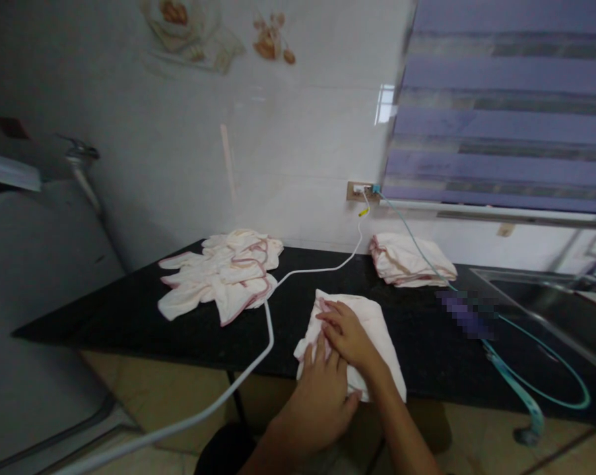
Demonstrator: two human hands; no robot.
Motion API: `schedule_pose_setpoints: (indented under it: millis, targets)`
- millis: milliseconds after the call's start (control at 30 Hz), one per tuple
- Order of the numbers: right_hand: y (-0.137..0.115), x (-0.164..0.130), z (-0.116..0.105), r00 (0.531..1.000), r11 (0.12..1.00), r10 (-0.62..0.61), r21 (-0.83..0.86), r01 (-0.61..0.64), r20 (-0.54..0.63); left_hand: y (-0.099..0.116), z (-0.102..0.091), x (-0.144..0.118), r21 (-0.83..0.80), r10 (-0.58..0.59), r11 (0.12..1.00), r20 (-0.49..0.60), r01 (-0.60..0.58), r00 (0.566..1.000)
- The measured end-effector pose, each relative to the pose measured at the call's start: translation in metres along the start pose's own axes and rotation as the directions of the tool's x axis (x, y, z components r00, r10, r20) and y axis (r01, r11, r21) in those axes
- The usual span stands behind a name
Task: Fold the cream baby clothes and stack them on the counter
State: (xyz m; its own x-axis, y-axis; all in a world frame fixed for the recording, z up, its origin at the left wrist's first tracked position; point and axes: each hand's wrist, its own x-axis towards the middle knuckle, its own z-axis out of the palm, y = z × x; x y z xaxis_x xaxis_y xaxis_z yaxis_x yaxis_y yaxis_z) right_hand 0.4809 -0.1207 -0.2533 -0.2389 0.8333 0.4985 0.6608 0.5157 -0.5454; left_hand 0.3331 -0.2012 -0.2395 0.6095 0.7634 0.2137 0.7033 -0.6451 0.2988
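My folded cream cloth (371, 316), soft with pink-stitched edges, lies at the front edge of the glossy black surface (129, 330). My left hand (322, 386) and right hand (347, 333) press flat on it, fingers spread, gripping nothing. A rumpled pile (223, 280) lies left, a folded stack (409, 260) behind.

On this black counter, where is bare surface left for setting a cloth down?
Bare counter lies left of the loose cloth heap, and between the folded stack and the sink, though a teal cable crosses there. The near edge is crowded: both hands press a cloth, white cable alongside.
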Motion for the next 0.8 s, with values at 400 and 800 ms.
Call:
schedule_pose_setpoints:
  millis: [400, 800]
  targets:
    - [-0.018, -0.009, -0.001, 0.990, 0.967, -0.137, -0.214, 0.137, 0.015, 0.018, -0.092, -0.043, -0.493, 0.175, 0.868, 0.182, -0.064, 0.968]
    - [-0.060, -0.050, -0.012, 0.930, 0.896, -0.126, -0.362, 0.256, 0.346, -0.090, -0.069, -0.045, -0.120, 0.142, 0.982, -0.047, -0.147, 0.989]
